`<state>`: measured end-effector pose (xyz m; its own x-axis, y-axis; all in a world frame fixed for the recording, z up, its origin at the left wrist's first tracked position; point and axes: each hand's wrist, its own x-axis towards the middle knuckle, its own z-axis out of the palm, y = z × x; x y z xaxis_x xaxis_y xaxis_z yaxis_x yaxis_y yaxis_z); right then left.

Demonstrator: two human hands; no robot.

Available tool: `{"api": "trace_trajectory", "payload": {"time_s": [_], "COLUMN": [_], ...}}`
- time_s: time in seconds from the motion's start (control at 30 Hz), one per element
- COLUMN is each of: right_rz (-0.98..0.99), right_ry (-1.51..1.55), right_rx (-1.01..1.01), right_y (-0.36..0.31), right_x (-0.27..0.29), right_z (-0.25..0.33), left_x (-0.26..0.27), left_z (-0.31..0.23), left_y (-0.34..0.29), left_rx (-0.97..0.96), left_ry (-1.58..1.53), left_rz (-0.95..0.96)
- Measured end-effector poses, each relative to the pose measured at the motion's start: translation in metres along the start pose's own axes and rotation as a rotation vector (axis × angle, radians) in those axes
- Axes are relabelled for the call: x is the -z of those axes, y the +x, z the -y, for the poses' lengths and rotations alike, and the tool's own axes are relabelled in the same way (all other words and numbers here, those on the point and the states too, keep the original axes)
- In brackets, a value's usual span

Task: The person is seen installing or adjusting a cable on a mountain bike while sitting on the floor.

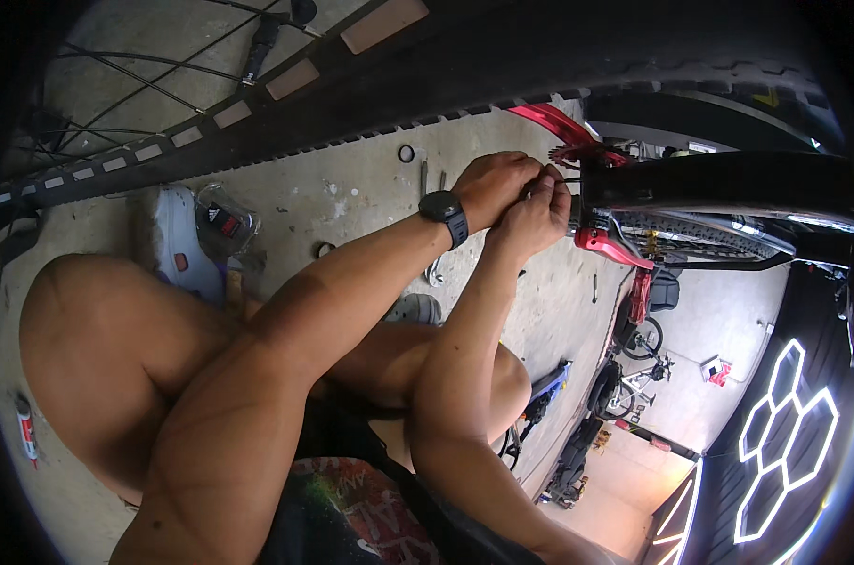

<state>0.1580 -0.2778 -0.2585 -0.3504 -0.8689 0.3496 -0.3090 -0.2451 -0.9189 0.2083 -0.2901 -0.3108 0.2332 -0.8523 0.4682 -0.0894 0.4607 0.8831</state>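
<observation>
My left hand (pixel 498 188), with a dark watch (pixel 440 207) on its wrist, has its fingers curled in a pinch beside the bicycle's crank area. Close against it, my right hand (pixel 538 218) is also closed, thumb and fingertips together. A thin dark cable-like strand (pixel 572 180) runs from the fingertips to the end of the black frame tube (pixel 719 185). What lies inside the left fingers is hidden. A red crank arm (pixel 547 122) and a toothed chainring (pixel 585 155) sit just beyond the hands; another red crank arm (pixel 608 247) is on the nearer side.
A large black tyre (pixel 304 122) crosses the upper view, its spokes at the left. On the concrete floor lie a black ring (pixel 406 153), a metal wrench (pixel 433 273), a clear plastic package (pixel 227 224) and a small tube (pixel 26 431). Other bicycles (pixel 625 391) stand further back.
</observation>
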Motion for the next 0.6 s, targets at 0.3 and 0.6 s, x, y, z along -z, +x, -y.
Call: {"api": "trace_trajectory", "payload": {"time_s": [0.3, 0.6], "right_rz": [0.038, -0.057], "right_ry": [-0.039, -0.302], "right_rx": [0.131, 0.185], "right_y": [0.008, 0.005], "right_x": [0.012, 0.017], "right_z": [0.020, 0.000], "left_x": [-0.005, -0.010], "left_z": [-0.027, -0.007], "left_y": [0.009, -0.007], "left_rx": [-0.032, 0.059], "left_ry": [-0.084, -0.130], "left_rz": [-0.084, -0.069]}}
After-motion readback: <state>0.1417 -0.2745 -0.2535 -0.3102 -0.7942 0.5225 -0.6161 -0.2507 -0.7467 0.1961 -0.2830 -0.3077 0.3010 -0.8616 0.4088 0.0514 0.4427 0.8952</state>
